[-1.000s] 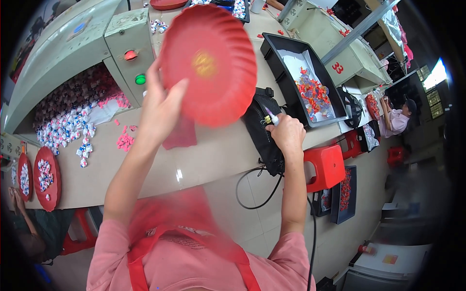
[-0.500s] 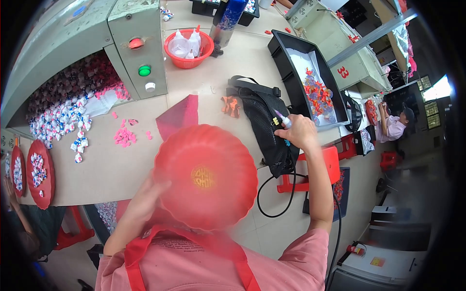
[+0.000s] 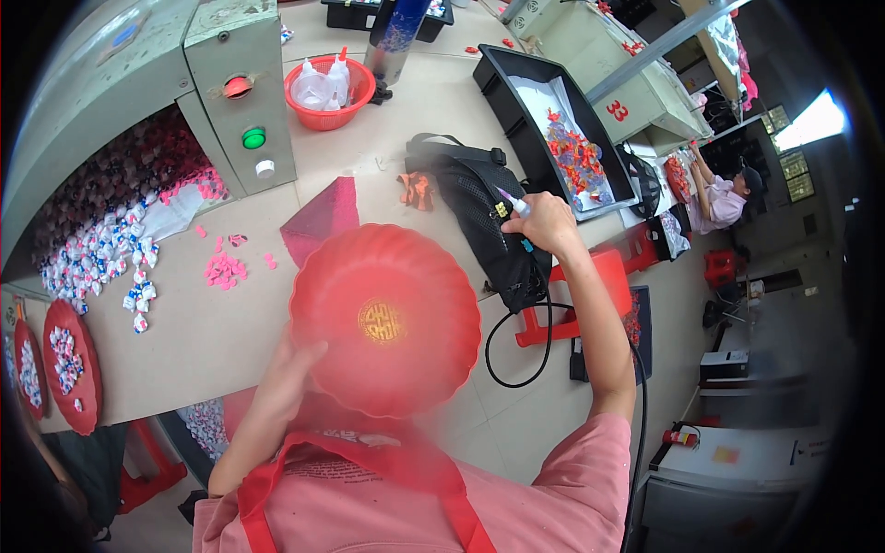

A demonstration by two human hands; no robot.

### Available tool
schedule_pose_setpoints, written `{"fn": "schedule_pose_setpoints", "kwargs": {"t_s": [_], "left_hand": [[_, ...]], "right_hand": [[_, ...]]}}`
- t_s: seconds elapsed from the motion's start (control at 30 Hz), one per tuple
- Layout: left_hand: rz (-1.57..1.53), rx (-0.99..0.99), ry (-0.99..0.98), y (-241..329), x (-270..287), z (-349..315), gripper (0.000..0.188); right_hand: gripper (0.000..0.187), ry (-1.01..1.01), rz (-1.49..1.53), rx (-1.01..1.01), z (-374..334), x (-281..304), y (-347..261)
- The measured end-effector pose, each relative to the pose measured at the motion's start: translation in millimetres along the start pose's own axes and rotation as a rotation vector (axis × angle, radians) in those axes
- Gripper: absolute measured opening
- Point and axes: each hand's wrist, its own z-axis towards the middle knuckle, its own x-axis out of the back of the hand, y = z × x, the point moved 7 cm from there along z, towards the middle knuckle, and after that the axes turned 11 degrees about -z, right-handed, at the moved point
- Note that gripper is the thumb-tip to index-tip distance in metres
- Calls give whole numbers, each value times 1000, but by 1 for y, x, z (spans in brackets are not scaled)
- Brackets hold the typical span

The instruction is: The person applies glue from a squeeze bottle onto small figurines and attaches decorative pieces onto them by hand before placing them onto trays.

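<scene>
My left hand (image 3: 290,369) grips the left edge of a round red plate (image 3: 415,286) with a scalloped rim and a gold emblem in its middle. The plate is tilted up in front of my chest. My right hand (image 3: 546,224) is closed round a small white squeeze bottle (image 3: 520,206) with a thin purple tip pointing up and left. Most of that bottle is hidden by the fingers. Under the right hand lies a black mesh bag (image 3: 470,203) on the table's edge; whether the hand touches it I cannot tell.
Left stands a grey-green machine (image 3: 235,111) with wrapped sweets (image 3: 92,263) spilling from its opening. Pink pieces (image 3: 224,270) and a dark pink cloth (image 3: 323,221) lie on the table. Behind are a red basket (image 3: 332,118) of bottles and a black tray (image 3: 516,111). A black cable (image 3: 489,364) hangs below the bag.
The view has shifted, so the table and its things sit further left in the picture. Both hands keep their hold on the plate and the bottle.
</scene>
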Motion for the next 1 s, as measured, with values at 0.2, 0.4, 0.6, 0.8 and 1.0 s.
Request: {"fn": "schedule_pose_setpoints", "kwargs": {"t_s": [0.2, 0.4, 0.6, 0.8, 1.0], "left_hand": [[-11, 10, 7, -2, 0, -3, 57], [-16, -11, -1, -4, 2, -3, 58], [-8, 17, 12, -4, -3, -4, 59], [79, -12, -22, -7, -6, 5, 57], [134, 34, -148, -14, -78, 64, 62]], "right_hand": [[29, -27, 83, 48, 12, -1, 8], [30, 179, -56, 44, -1, 3, -4], [23, 322, -42, 46, -12, 19, -9], [26, 432, 75, -66, -19, 44, 30], [17, 443, 500, -63, -46, 121, 51]]}}
